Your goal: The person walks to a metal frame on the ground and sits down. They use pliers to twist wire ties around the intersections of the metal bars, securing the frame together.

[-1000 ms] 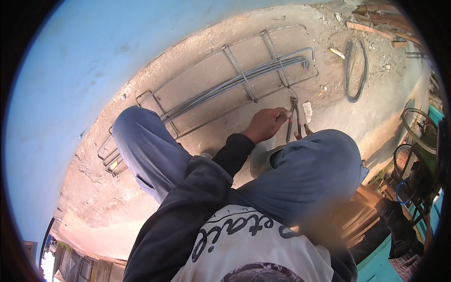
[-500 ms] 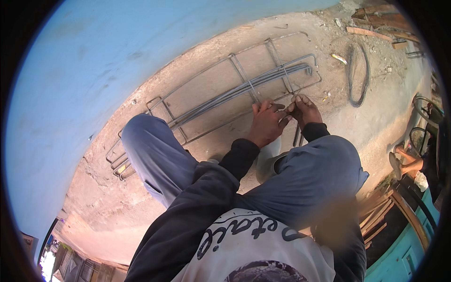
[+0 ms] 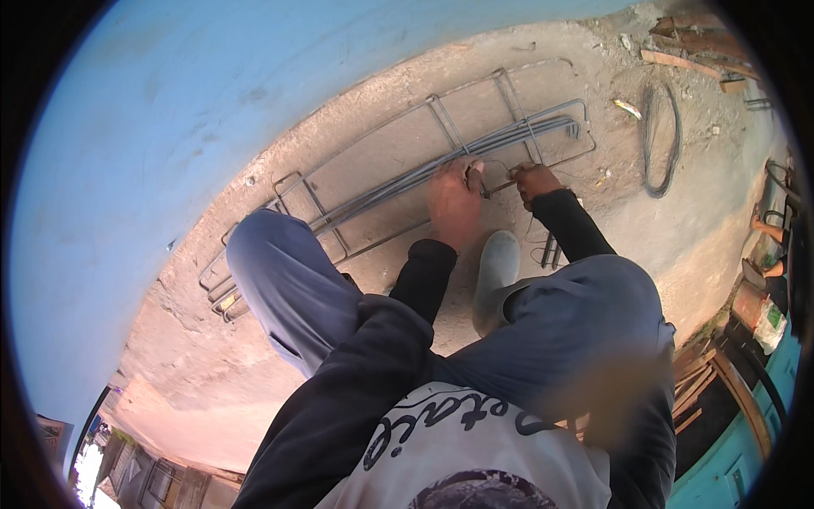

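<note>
A steel rebar frame (image 3: 443, 119) with bent cross pieces lies on the ground, and a bundle of straight rebars (image 3: 386, 182) rests inside it. My left hand (image 3: 454, 199), partly smeared by motion, is over the frame's near side with its fingers curled; a dark bit shows at the fingertips, too small to name. My right hand (image 3: 536, 182) is closed at the frame's near bar, close to a cross piece. From its fingers a thin wire (image 3: 498, 163) arcs toward my left hand. Short dark bars (image 3: 551, 252) lie below my right wrist.
A boot (image 3: 498, 263) on my foot stands just below my hands. A coil of wire (image 3: 660, 144) lies to the right, with wood pieces (image 3: 699, 59) beyond it. A blue wall (image 3: 186, 127) borders the far left. Another person's legs (image 3: 767, 246) are at the right edge.
My hands, close together at the bar before, have moved apart: the left went left and slightly up, the right stayed near the bar with its arm more outstretched. The view shifted slightly.
</note>
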